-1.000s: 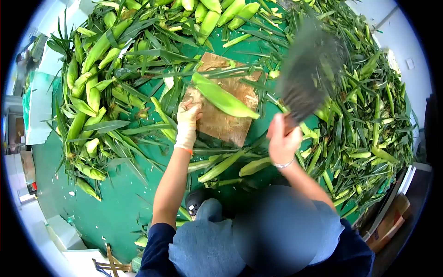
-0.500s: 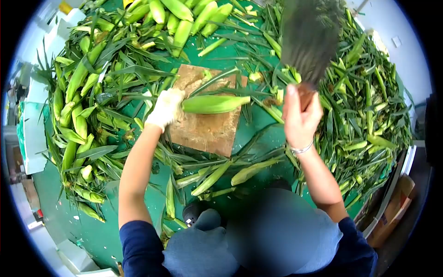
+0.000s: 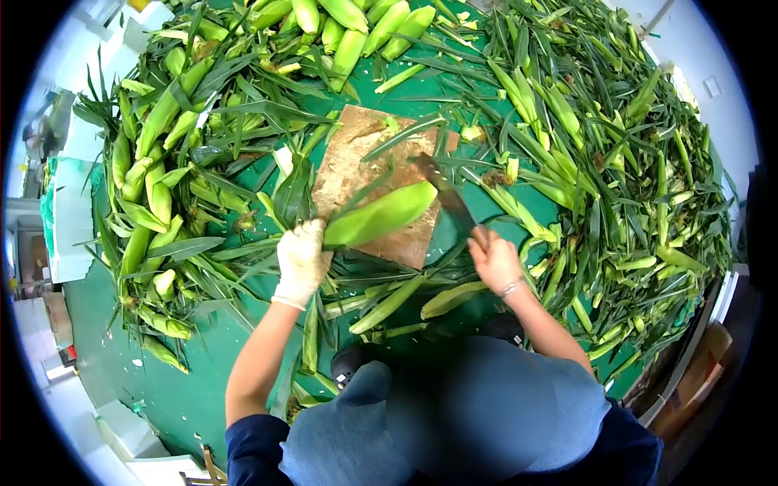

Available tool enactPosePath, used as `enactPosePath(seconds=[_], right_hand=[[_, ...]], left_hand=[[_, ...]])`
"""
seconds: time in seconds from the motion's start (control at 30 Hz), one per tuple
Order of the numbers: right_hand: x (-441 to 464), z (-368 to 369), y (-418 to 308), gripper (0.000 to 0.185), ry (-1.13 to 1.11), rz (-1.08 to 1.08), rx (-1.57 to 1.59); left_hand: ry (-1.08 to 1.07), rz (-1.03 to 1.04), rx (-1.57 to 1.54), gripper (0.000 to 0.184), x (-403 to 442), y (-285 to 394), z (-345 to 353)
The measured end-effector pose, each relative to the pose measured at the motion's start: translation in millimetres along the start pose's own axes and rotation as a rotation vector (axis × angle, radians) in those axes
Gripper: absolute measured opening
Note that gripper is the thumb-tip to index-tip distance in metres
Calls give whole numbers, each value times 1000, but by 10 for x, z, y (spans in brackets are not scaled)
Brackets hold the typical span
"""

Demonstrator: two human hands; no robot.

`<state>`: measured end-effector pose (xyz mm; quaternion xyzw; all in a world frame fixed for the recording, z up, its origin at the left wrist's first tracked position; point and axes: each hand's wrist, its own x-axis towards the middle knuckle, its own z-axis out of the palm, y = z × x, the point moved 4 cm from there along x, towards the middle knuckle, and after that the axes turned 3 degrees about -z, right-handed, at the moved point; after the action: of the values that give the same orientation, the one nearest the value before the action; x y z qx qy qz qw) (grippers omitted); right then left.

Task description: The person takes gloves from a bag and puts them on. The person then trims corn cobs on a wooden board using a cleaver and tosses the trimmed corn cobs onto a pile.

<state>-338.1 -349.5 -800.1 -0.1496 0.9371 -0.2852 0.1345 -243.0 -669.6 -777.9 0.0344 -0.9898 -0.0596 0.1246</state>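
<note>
My left hand (image 3: pixel 301 257), in a pale glove, is closed around the left end of a green corn ear (image 3: pixel 381 215). The ear lies slanted over a wooden board (image 3: pixel 344 174), its right end raised toward the upper right. My right hand (image 3: pixel 496 259), bare with a bracelet at the wrist, grips the handle of a cleaver (image 3: pixel 452 201). The blade, a little blurred, points up and left, with its far end near the ear's right tip. Whether blade and ear touch, I cannot tell. A long leaf (image 3: pixel 403 138) lies across the board's upper part.
Unhusked corn ears (image 3: pixel 348 57) are heaped beyond the board, and more lie on the left (image 3: pixel 158 194). A large pile of husks and leaves (image 3: pixel 640 202) covers the right side. Loose ears (image 3: pixel 389 304) rest on the green floor (image 3: pixel 113 348) near my feet.
The cleaver has swung down from its raised, blurred position at upper right to beside the board. My left hand has shifted lower with the ear, whose right end now tilts upward.
</note>
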Motion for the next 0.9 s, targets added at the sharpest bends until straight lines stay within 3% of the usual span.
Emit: enactPosePath(seconds=[0.13,0.2,0.3,0.4,0.5,0.6,0.7,0.8,0.87,0.9], right_hand=[[-237,-90,204,24,64,84,-243],[-357,-88,247,23,84,95,-242],[-521,-90,312,22,115,94,-194],[-645,-181,552,19,253,167,-251],[-683,-340,780,24,236,162,-414],[-664,-299,621,47,181,65,-489],[-267,-173,-53,61,175,-220,-140],[416,273,-575,64,-261,140,488],[545,773,-682,60,-801,397,864],[511,968,-650,56,-735,387,999]], left_hand=[[14,-89,-80,48,-347,-157,-50],[-78,-298,66,54,-283,-226,-203],[72,-578,257,64,-223,-286,-457],[44,-306,-56,60,-462,46,-139],[-94,-348,-36,50,-226,143,242],[-172,-337,-103,48,-134,-85,484],[-75,-174,-78,47,-84,141,233],[-69,-83,66,37,-87,400,79],[-171,-140,79,39,-171,560,43],[-119,-186,-41,42,-258,589,113]])
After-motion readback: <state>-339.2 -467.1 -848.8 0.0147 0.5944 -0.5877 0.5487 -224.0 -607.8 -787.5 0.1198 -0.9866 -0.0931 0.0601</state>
